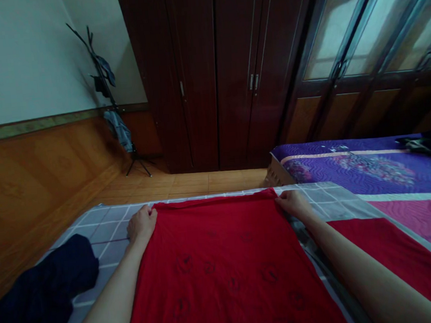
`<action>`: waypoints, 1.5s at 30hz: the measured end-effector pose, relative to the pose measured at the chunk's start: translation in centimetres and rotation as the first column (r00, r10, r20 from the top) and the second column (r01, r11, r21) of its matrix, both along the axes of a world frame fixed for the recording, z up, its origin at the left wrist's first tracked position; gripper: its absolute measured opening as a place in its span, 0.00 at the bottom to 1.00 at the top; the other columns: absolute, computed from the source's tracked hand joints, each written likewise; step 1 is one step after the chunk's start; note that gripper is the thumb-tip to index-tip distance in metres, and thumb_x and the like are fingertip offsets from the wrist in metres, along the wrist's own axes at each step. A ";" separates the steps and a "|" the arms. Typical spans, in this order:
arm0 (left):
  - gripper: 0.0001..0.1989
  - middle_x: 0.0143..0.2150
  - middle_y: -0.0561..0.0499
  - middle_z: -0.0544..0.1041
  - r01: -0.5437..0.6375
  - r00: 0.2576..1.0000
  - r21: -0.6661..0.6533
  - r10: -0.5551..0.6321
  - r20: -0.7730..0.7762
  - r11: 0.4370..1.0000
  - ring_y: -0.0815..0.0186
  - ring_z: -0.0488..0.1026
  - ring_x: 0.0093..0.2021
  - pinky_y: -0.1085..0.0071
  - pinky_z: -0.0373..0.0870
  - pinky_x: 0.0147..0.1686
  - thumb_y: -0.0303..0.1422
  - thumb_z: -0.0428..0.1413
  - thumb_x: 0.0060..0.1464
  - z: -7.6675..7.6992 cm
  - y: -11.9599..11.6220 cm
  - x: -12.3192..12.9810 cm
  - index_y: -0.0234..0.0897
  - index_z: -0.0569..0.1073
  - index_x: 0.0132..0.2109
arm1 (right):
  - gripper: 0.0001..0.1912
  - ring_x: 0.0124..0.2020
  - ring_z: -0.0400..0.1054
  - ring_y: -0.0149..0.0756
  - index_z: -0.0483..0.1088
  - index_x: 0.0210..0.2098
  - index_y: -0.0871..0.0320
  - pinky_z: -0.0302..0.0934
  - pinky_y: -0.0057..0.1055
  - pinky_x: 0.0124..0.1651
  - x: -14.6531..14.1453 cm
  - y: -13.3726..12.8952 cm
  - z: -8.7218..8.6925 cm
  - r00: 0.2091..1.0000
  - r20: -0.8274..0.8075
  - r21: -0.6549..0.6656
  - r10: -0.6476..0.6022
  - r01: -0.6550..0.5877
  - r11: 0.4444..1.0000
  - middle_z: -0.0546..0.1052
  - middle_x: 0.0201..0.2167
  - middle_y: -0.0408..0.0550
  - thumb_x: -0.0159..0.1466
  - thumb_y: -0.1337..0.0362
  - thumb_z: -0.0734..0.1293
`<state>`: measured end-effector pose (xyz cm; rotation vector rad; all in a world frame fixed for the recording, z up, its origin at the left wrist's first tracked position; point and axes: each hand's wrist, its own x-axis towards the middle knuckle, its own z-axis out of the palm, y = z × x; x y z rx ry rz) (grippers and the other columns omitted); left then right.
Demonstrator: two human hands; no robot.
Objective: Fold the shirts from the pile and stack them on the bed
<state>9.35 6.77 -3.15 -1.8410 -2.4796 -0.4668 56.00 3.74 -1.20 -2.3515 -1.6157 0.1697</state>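
Note:
A red cloth garment (223,251) with faint dark prints and a bit of yellow at the bottom edge of the view lies spread over a grey checked sheet (110,223). At its far left corner, my left hand (141,224) has its fingers closed on the fabric. My right hand (291,204) pinches the far right corner. The far edge runs nearly straight between the two hands. The near end of the garment is cut off by the frame.
Dark blue clothing (49,291) lies at left. Another red cloth (393,251) is at right, beside a purple patterned bed cover (351,164). Behind stand a dark wooden wardrobe (201,82) and a coat rack (97,66) with items hanging on it.

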 end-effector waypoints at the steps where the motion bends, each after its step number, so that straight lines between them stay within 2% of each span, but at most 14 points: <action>1: 0.14 0.35 0.42 0.77 0.004 1.000 0.033 -0.004 -0.003 0.999 0.53 0.75 0.36 0.67 0.63 0.29 0.39 0.44 0.59 0.1 -0.2 0.1 0.39 0.71 0.38 | 0.12 0.31 0.72 0.40 0.75 0.29 0.56 0.54 0.28 0.26 -0.1 -0.1 0.0 1.000 0.017 0.002 0.000 0.000 1.000 0.78 0.28 0.51 0.59 0.58 0.62; 5: 0.14 0.47 0.42 0.74 0.138 0.990 0.182 -0.134 -0.032 0.974 0.57 0.72 0.46 0.67 0.65 0.40 0.38 0.44 0.60 0.7 -0.9 1.5 0.38 0.69 0.45 | 0.15 0.36 0.72 0.46 0.75 0.38 0.57 0.55 0.31 0.30 -1.1 -0.7 0.4 0.995 0.095 0.067 0.024 -0.031 0.997 0.78 0.33 0.56 0.60 0.57 0.61; 7: 0.14 0.44 0.46 0.76 0.262 0.965 0.194 -0.259 -0.041 0.945 0.60 0.72 0.45 0.69 0.64 0.42 0.39 0.44 0.61 0.9 -1.0 2.4 0.40 0.71 0.42 | 0.17 0.37 0.71 0.46 0.74 0.41 0.58 0.56 0.32 0.32 -1.9 -0.9 0.5 0.990 0.123 0.109 0.075 -0.089 0.990 0.77 0.35 0.56 0.61 0.57 0.59; 10: 0.13 0.40 0.51 0.78 0.466 0.884 0.148 -0.467 -0.031 0.872 0.64 0.74 0.42 0.72 0.66 0.43 0.39 0.46 0.59 0.4 -0.6 3.1 0.41 0.74 0.37 | 0.14 0.35 0.71 0.41 0.75 0.37 0.55 0.57 0.30 0.34 -2.7 -0.7 0.4 0.965 0.128 0.116 0.230 -0.245 0.963 0.78 0.32 0.50 0.60 0.59 0.59; 13: 0.17 0.53 0.48 0.73 0.548 0.834 0.160 -0.551 -0.024 0.821 0.62 0.67 0.55 0.68 0.61 0.55 0.37 0.46 0.59 -0.5 -0.1 2.8 0.38 0.72 0.51 | 0.16 0.42 0.71 0.40 0.74 0.42 0.54 0.60 0.29 0.43 -2.7 -0.1 -0.1 0.925 0.117 0.126 0.362 -0.375 0.918 0.78 0.40 0.47 0.56 0.64 0.62; 15: 0.24 0.61 0.44 0.65 0.533 0.842 0.199 -0.539 -0.023 0.823 0.60 0.59 0.62 0.63 0.55 0.60 0.38 0.45 0.60 -0.9 0.1 2.4 0.33 0.64 0.60 | 0.25 0.53 0.65 0.42 0.69 0.53 0.57 0.58 0.33 0.52 -2.3 0.2 -0.4 0.912 0.129 0.168 0.389 -0.407 0.898 0.72 0.53 0.51 0.56 0.65 0.61; 17: 0.26 0.64 0.43 0.62 0.532 0.842 0.207 -0.539 -0.024 0.821 0.59 0.56 0.64 0.60 0.53 0.62 0.38 0.43 0.61 -1.1 0.3 2.2 0.32 0.59 0.63 | 0.28 0.59 0.59 0.44 0.64 0.58 0.61 0.53 0.36 0.58 -2.0 0.4 -0.6 0.901 0.145 0.196 0.409 -0.432 0.880 0.66 0.59 0.55 0.58 0.64 0.60; 20: 0.24 0.63 0.46 0.64 0.560 0.826 0.138 -0.563 -0.025 0.817 0.61 0.59 0.63 0.61 0.53 0.62 0.39 0.43 0.61 -1.3 0.3 2.1 0.35 0.62 0.62 | 0.22 0.57 0.62 0.42 0.68 0.54 0.58 0.54 0.34 0.59 -1.8 0.2 -1.1 0.852 0.155 0.158 0.500 -0.521 0.839 0.70 0.55 0.51 0.61 0.61 0.59; 23: 0.25 0.62 0.41 0.65 0.508 0.861 0.080 -0.508 -0.025 0.857 0.56 0.59 0.62 0.57 0.52 0.61 0.41 0.44 0.61 -1.6 0.2 1.9 0.33 0.65 0.60 | 0.22 0.58 0.60 0.46 0.70 0.52 0.58 0.52 0.39 0.60 -2.1 -0.3 -1.3 0.833 0.173 0.115 0.525 -0.547 0.829 0.69 0.56 0.53 0.62 0.57 0.60; 26: 0.28 0.66 0.41 0.57 0.467 0.884 0.038 -0.466 -0.034 0.883 0.54 0.51 0.66 0.53 0.46 0.62 0.43 0.42 0.61 -1.8 0.0 1.7 0.33 0.59 0.64 | 0.28 0.62 0.52 0.50 0.63 0.59 0.61 0.46 0.46 0.62 -2.4 -0.6 -1.3 0.832 0.240 0.107 0.500 -0.534 0.838 0.61 0.62 0.58 0.64 0.53 0.58; 31: 0.30 0.68 0.42 0.53 0.445 0.895 -0.034 -0.445 -0.012 0.895 0.52 0.47 0.67 0.48 0.42 0.62 0.45 0.42 0.61 -2.0 -0.1 1.7 0.35 0.56 0.66 | 0.31 0.63 0.51 0.50 0.60 0.61 0.60 0.46 0.47 0.62 -3.1 -1.0 -1.0 0.809 0.305 -0.008 0.503 -0.526 0.851 0.59 0.63 0.58 0.65 0.48 0.55; 36: 0.30 0.68 0.45 0.52 0.436 0.892 -0.022 -0.429 0.144 0.899 0.51 0.44 0.68 0.45 0.35 0.63 0.47 0.44 0.60 -2.5 0.2 0.8 0.39 0.56 0.65 | 0.35 0.66 0.45 0.47 0.54 0.64 0.60 0.42 0.45 0.64 -3.9 -1.3 -1.7 0.795 0.299 -0.032 0.528 -0.545 0.838 0.55 0.65 0.56 0.66 0.45 0.50; 39: 0.31 0.67 0.40 0.53 0.370 0.911 0.009 -0.365 0.192 0.929 0.50 0.46 0.68 0.46 0.38 0.62 0.46 0.45 0.59 -2.5 0.3 -0.2 0.35 0.57 0.64 | 0.38 0.67 0.42 0.49 0.52 0.65 0.63 0.39 0.46 0.65 -4.2 -1.2 -2.6 0.812 0.282 -0.100 0.512 -0.506 0.857 0.53 0.66 0.58 0.65 0.43 0.49; 45: 0.29 0.61 0.38 0.65 0.291 0.874 0.122 -0.316 0.371 0.949 0.61 0.63 0.60 0.64 0.59 0.57 0.41 0.44 0.60 -1.1 -0.6 -1.5 0.30 0.57 0.63 | 0.39 0.67 0.40 0.50 0.50 0.66 0.64 0.38 0.49 0.65 -3.9 -0.5 -3.7 0.820 0.297 -0.103 0.489 -0.482 0.870 0.51 0.66 0.57 0.65 0.43 0.48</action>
